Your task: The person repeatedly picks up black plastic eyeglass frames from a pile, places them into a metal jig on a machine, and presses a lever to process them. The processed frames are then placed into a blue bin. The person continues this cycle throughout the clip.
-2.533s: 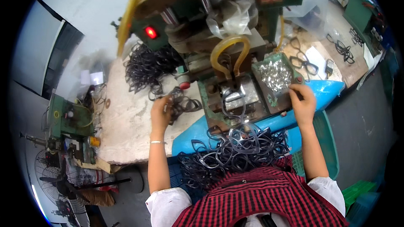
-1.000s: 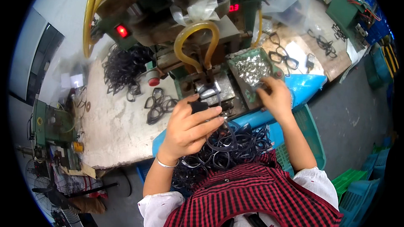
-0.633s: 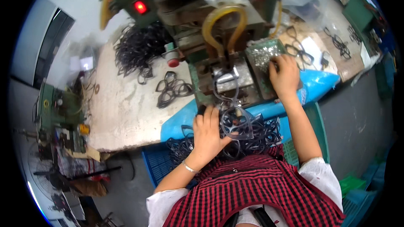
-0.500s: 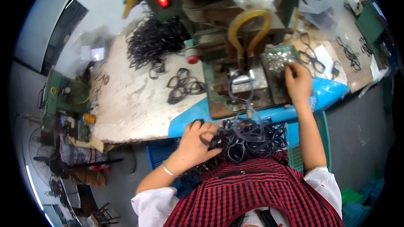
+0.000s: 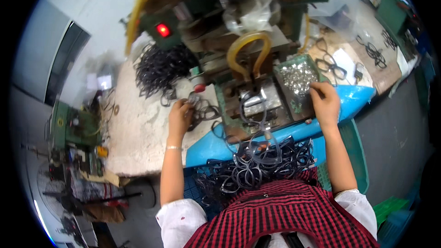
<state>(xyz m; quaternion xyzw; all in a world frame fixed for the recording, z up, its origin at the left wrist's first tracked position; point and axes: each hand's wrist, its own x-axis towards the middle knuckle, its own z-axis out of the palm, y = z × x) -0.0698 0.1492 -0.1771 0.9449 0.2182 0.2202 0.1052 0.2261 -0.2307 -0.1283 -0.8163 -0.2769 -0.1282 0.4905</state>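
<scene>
My left hand reaches over the table, fingers curled round a dark eyeglass frame at a small group of eyeglass frames. At the edge of a tray of small shiny metal parts, my right hand has its thumb and fingertips drawn together; what lies between them is too small to make out. A see-through greyish eyeglass frame hangs at the front of the press, under a yellow tube loop. Many dark eyeglass frames are heaped before my apron.
A large pile of black frames lies at the back left, beside a red push button. Blue sheeting covers the table's front edge. More frames lie to the right; a green crate stands below.
My left hand has moved from the heap before my apron forward onto the table, to the small group of frames. My right hand stays by the metal parts. The view has shifted slightly.
</scene>
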